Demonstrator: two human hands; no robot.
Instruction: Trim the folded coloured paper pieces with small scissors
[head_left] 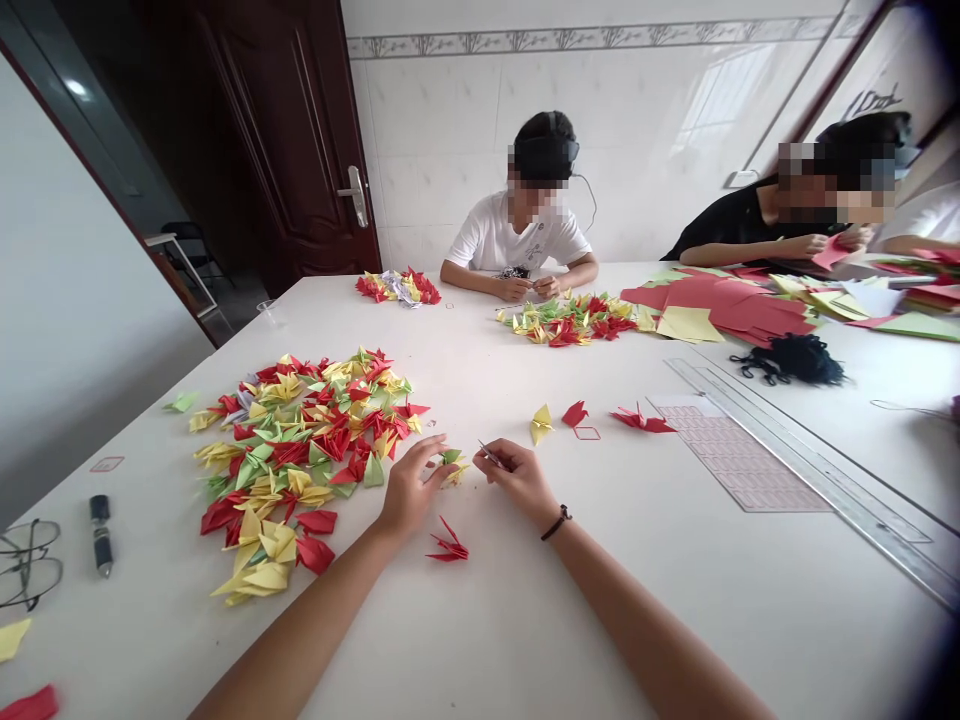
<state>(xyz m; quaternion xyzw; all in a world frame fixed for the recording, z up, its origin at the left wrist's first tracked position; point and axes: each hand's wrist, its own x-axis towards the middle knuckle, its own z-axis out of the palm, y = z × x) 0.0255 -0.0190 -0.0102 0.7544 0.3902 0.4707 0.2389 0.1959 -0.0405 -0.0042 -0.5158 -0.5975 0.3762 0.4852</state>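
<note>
On the white table (525, 620), my left hand (409, 490) pinches a small folded paper piece (452, 463), green and yellow, just right of a big pile of red, yellow and green folded paper pieces (296, 450). My right hand (517, 478), with a dark band at the wrist, pinches a thin metal needle (491, 457) whose tip points at that piece. A red folded piece (448, 545) lies on the table below my hands. A yellow piece (541, 422) and red pieces (576, 413) lie just beyond.
A long clear ruler (810, 465) and a patterned sheet (739, 460) lie to the right, with dark thread (795, 358) behind. Two people sit at the far side with paper piles (570, 320) and red sheets (720, 300). Glasses (26, 565) and a marker (100, 533) lie at the left edge.
</note>
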